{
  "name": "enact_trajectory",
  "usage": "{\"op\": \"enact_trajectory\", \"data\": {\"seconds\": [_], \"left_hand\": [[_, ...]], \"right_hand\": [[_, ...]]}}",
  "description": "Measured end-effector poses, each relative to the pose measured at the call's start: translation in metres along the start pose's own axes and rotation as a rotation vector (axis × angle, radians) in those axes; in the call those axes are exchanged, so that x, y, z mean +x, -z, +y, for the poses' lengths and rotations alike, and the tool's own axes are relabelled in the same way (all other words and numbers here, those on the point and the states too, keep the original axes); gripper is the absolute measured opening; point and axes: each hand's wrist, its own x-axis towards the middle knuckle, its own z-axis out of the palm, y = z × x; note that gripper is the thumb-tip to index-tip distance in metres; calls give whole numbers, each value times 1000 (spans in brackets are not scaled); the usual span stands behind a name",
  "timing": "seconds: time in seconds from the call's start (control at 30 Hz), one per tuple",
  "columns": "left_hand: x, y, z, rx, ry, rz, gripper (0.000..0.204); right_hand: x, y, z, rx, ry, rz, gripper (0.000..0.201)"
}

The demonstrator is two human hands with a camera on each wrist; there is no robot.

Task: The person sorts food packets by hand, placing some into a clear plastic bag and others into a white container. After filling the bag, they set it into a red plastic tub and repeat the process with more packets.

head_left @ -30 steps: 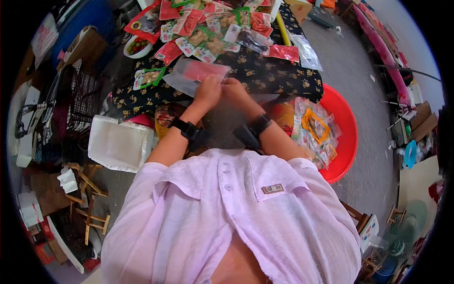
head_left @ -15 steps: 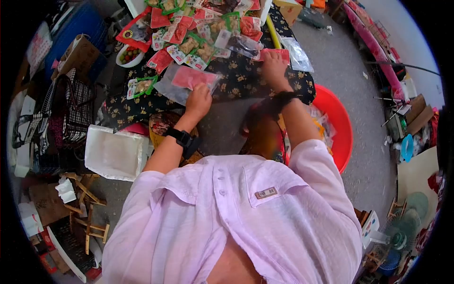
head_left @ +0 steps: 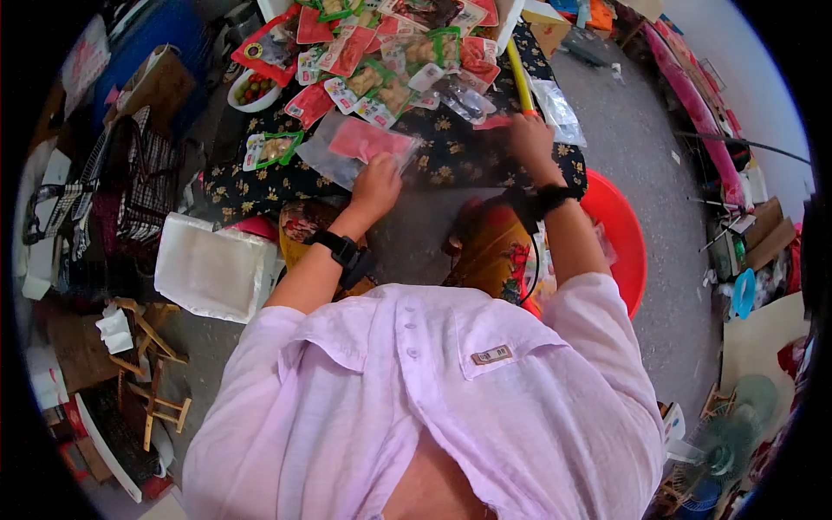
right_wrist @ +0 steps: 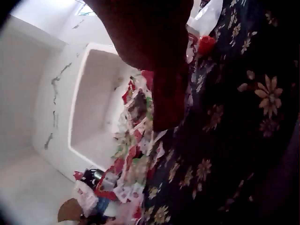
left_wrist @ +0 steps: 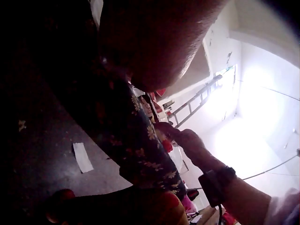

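Note:
In the head view my left hand (head_left: pixel 377 185) pinches the near edge of a clear plastic bag (head_left: pixel 322 156). A flat red packet (head_left: pixel 368 139) shows at the bag's upper part. Out to the right, my right hand (head_left: pixel 531 139) grips the right end of another red packet (head_left: pixel 492 124), whose left end sticks out beside the fingers. The left wrist view shows the right hand (left_wrist: pixel 187 145) low over the table's edge, fingers bent downward. In the right wrist view the right hand (right_wrist: pixel 159 56) is a dark shape, its fingertips hidden.
Many food packets (head_left: pixel 381 78) are heaped at the back of the flowered tablecloth (head_left: pixel 451 165). A yellow stick (head_left: pixel 518 78) and a clear sleeve (head_left: pixel 559 113) lie on the right. Nearby are a bowl of fruit (head_left: pixel 254 91), a red basin (head_left: pixel 626 234) and a white foam box (head_left: pixel 212 264).
My right hand has left the plastic bag and reached right to the other red packet. My left hand keeps hold of the bag, which stays in nearly the same place.

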Motion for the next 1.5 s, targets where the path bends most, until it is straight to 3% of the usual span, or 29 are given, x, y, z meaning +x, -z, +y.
{"op": "enact_trajectory", "data": {"seconds": [0.1, 0.23, 0.27, 0.37, 0.4, 0.5, 0.53, 0.57, 0.67, 0.77, 0.83, 0.87, 0.97, 1.13, 1.27, 1.37, 1.5], "left_hand": [[2, 6, 0, -5, 24, -73, 10], [4, 7, -1, -21, 56, -127, 16], [3, 6, -2, -19, 68, -149, 18], [3, 21, 20, -36, 64, -46, 25], [5, 27, 30, -125, 112, -84, 27], [6, 35, 52, -454, 233, -204, 32], [6, 35, 54, -611, 252, -249, 33], [5, 34, 56, -769, 269, -294, 34], [3, 37, 63, -768, 211, -133, 28], [-3, 42, 69, -399, 97, -54, 17], [-4, 44, 63, -104, -152, 11, 17], [-4, 45, 60, 45, -274, 45, 18], [-6, 44, 56, 120, -434, 129, 21], [-12, 37, 56, 166, -394, 46, 23], [-16, 28, 50, 163, -419, 1, 25], [-16, 26, 52, 184, -347, -7, 27], [-12, 33, 46, 229, -78, 6, 27]], "right_hand": [[-19, 25, -14, 50, -23, -174, 9], [-46, 40, -38, 530, -24, -44, 10], [-47, 48, -45, 777, -146, -176, 15], [-58, 50, -69, 1646, -449, -323, 17], [-59, 62, -77, 1737, -461, -428, 20], [-63, 68, -99, 1935, -518, -508, 22], [-62, 64, -101, 2012, -443, -603, 21], [-64, 66, -106, 2048, -446, -614, 21], [-70, 70, -117, 2122, -428, -605, 20], [-83, 43, -112, 2208, -342, -558, 21], [-88, 37, -100, 2374, -265, -596, 23], [-92, 35, -98, 2407, -352, -650, 25], [-101, 76, -105, 2466, -564, -777, 31], [-112, 90, -103, 2464, -737, -750, 34], [-129, 63, -95, 2264, -694, -566, 22], [-131, 50, -97, 2187, -759, -435, 18], [-131, 43, -92, 2159, -805, -318, 16]]}}
